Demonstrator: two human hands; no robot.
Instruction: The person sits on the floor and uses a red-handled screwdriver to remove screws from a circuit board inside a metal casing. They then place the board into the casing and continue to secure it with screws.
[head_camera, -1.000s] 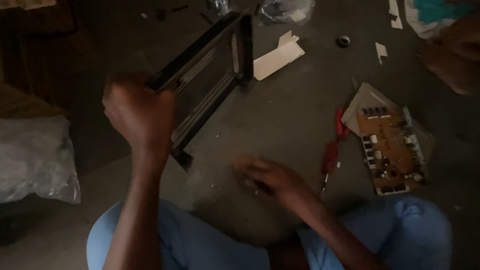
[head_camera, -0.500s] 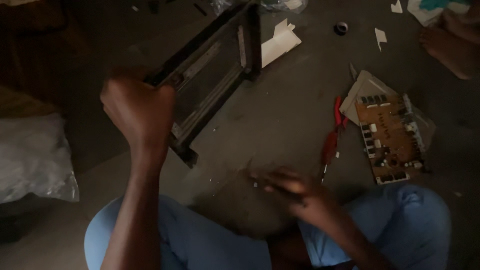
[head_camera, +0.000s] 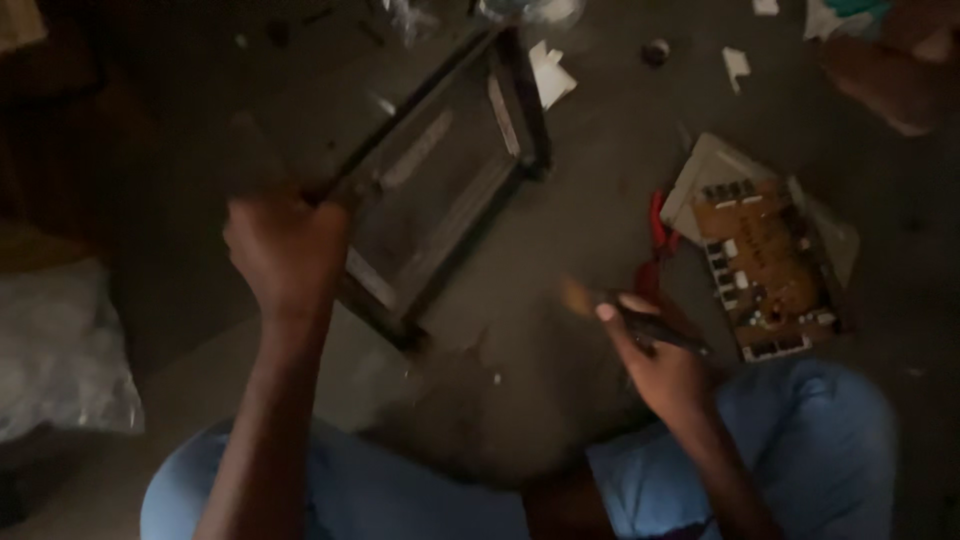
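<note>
Left hand (head_camera: 285, 250) still fists our frame (head_camera: 440, 180); right hand (head_camera: 655, 355), now raised, pinches a brush (head_camera: 625, 315).

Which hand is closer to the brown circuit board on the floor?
The right hand. It sits just left of the circuit board, gripping a dark brush. The left hand is far off to the left, holding the black frame.

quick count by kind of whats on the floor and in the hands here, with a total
dark rectangular frame, held up by the left hand: 1
brush in the right hand: 1
brown circuit board: 1
red-handled tool: 1
clear plastic bag: 1
white scraps: 2 clear to see
small dark ring: 1
total: 8
</note>
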